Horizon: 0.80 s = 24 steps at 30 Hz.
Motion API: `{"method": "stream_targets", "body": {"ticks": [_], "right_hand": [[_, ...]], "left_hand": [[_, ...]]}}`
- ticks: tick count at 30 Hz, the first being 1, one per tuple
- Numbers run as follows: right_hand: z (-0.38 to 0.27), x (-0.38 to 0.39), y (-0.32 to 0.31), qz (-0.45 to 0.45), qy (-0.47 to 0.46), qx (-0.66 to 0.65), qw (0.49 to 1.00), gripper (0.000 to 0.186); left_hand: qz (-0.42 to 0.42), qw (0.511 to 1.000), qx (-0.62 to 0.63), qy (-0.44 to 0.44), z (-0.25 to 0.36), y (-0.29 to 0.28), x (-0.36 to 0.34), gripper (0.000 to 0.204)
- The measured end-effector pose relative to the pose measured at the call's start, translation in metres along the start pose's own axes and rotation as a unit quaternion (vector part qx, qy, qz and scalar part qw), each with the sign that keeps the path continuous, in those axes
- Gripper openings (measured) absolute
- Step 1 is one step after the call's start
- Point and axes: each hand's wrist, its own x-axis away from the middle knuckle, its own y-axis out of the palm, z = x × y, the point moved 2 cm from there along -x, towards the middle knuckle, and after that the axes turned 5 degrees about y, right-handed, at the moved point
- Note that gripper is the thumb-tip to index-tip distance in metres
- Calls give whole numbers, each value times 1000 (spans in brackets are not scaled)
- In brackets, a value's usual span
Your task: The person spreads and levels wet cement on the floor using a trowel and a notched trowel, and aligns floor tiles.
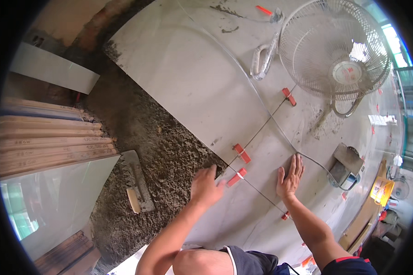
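My left hand (206,187) is at the edge of the pale floor tiles (183,98), over the rough grey mortar bed (165,160). Its thumb stands apart from the bent fingers, and nothing shows in its grasp. My right hand (290,178) lies flat on a tile, fingers stretched out, beside a grey cable (267,110). Between the hands, a red levelling wedge (236,177) sits across a tile joint, with another red wedge (242,153) just beyond it. A notched trowel (137,183) with a pale handle rests on the mortar to the left.
A wire-caged fan (335,50) stands at the far right. The cable runs across the tiles to a boxy power tool (346,166). On the left are stacked brown-edged slabs (55,137) and a glossy tile (64,192). A yellow bucket (382,191) is at right.
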Motion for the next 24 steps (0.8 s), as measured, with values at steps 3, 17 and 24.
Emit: {"method": "stream_targets", "body": {"ticks": [3, 17, 24], "right_hand": [[-3, -3, -2, -6, 0, -1, 1000, 72], [-1, -5, -4, 19, -10, -10, 1000, 69], [-6, -3, 0, 21, -12, -16, 1000, 70]], "left_hand": [[103, 993, -44, 26, 7, -18, 2, 46], [222, 964, -139, -50, 31, 0, -48, 94], [182, 975, -91, 91, -2, 17, 7, 65]]}}
